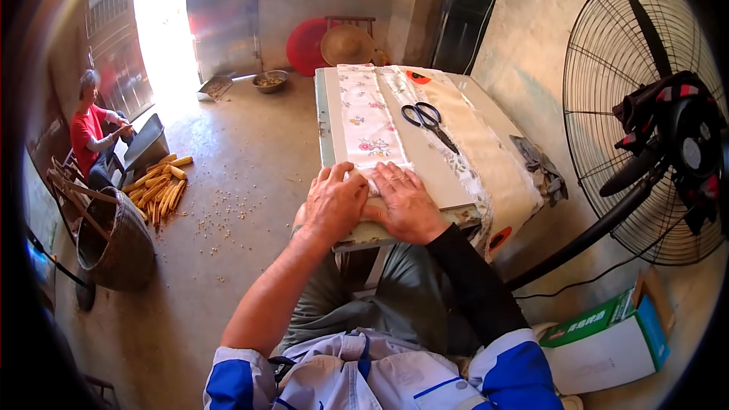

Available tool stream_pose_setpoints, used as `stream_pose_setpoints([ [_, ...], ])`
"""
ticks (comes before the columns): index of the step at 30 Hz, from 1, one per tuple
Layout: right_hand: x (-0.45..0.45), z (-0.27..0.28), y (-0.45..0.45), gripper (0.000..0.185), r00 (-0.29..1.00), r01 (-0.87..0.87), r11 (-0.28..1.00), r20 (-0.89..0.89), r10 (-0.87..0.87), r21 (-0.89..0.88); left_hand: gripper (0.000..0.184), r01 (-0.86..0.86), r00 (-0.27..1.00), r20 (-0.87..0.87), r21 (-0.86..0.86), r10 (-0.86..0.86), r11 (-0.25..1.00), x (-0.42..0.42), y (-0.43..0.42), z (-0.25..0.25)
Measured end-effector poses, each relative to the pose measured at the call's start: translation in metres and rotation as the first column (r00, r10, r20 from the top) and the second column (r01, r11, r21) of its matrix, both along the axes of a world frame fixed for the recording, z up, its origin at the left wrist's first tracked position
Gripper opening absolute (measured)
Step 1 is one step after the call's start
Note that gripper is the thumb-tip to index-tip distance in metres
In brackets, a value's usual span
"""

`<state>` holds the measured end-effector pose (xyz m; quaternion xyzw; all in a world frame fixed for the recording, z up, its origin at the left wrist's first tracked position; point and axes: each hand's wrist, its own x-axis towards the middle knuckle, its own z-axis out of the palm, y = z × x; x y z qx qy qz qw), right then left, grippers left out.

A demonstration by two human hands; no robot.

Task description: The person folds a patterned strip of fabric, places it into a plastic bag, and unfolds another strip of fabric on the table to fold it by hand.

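While the right hand (406,203) lies flat on the near end of the flowered cloth (367,118), the left hand (336,199) curls at that end; I cannot tell if it pinches. The cloth stretches away past both hands. It looks light, soft and easy to crease, so its near edges seem best to hold.

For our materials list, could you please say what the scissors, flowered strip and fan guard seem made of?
Scissors: probably metal, from the slim tapering blades; dark handles, perhaps coated. Flowered strip: likely matt printed cloth, with soft-looking edges. Fan guard: thin dark wires, presumably metal.
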<state>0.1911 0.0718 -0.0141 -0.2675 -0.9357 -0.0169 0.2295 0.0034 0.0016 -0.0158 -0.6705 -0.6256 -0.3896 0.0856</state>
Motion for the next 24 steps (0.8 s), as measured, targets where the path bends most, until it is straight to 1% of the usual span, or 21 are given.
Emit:
stream_pose_setpoints([
  [4, 0.018, -0.002, 0.012, 0.105, 0.991, 0.109, 0.994, 0.080, -0.106, -0.026, 0.015, 0.004, 1.000, -0.019, -0.045, -0.004, 0.999, -0.002, 0.000, 0.003],
  [7, 0.025, 0.001, 0.015, 0.108, 0.991, 0.106, 0.990, 0.093, -0.097, -0.097, 0.017, -0.013, 0.999, -0.039, -0.087, 0.010, 0.996, -0.001, -0.001, 0.009],
  [8, 0.025, 0.002, 0.015, 0.106, 0.990, 0.109, 0.989, 0.104, -0.099, -0.096, 0.019, -0.022, 0.998, -0.053, -0.101, 0.017, 0.995, 0.000, -0.001, 0.011],
  [11, 0.022, 0.007, 0.010, 0.103, 0.987, 0.112, 0.989, 0.122, -0.100, -0.100, 0.024, 0.043, 0.975, -0.222, 0.094, -0.021, 0.995, -0.002, 0.002, 0.017],
  [12, 0.022, 0.008, 0.009, 0.103, 0.988, 0.113, 0.988, 0.116, -0.101, -0.108, 0.034, 0.124, 0.974, -0.200, 0.082, -0.105, 0.989, 0.001, 0.001, 0.023],
  [13, 0.022, 0.007, 0.009, 0.103, 0.988, 0.117, 0.986, 0.111, -0.104, -0.120, 0.038, 0.207, 0.974, -0.109, 0.074, -0.199, 0.975, 0.008, 0.005, 0.023],
  [14, 0.023, 0.004, 0.011, 0.096, 0.992, 0.101, 0.987, 0.086, -0.090, -0.129, 0.042, 0.293, 0.956, -0.015, 0.074, -0.293, 0.953, 0.017, 0.008, 0.023],
  [15, 0.023, 0.004, 0.012, 0.094, 0.990, 0.090, 0.990, 0.117, -0.077, -0.107, 0.046, 0.380, 0.919, 0.080, 0.083, -0.386, 0.921, 0.025, 0.012, 0.023],
  [17, 0.027, 0.003, 0.014, 0.089, 0.982, 0.071, 0.995, 0.180, -0.059, -0.065, 0.058, 0.390, 0.917, 0.076, 0.019, -0.391, 0.921, 0.039, 0.018, 0.023],
  [18, 0.029, 0.002, 0.015, 0.090, 0.983, 0.075, 0.996, 0.174, -0.065, -0.053, 0.064, 0.394, 0.917, 0.070, -0.010, -0.393, 0.919, 0.042, 0.020, 0.023],
  [21, 0.028, -0.005, 0.018, 0.091, 0.987, 0.078, 0.997, 0.144, -0.076, -0.013, 0.080, 0.299, 0.953, 0.016, -0.209, -0.303, 0.931, 0.041, 0.020, 0.022],
  [24, 0.029, -0.007, 0.019, 0.092, 0.992, 0.073, 0.996, 0.103, -0.068, -0.050, 0.091, 0.236, 0.964, -0.035, -0.356, -0.265, 0.904, 0.035, 0.008, 0.037],
])
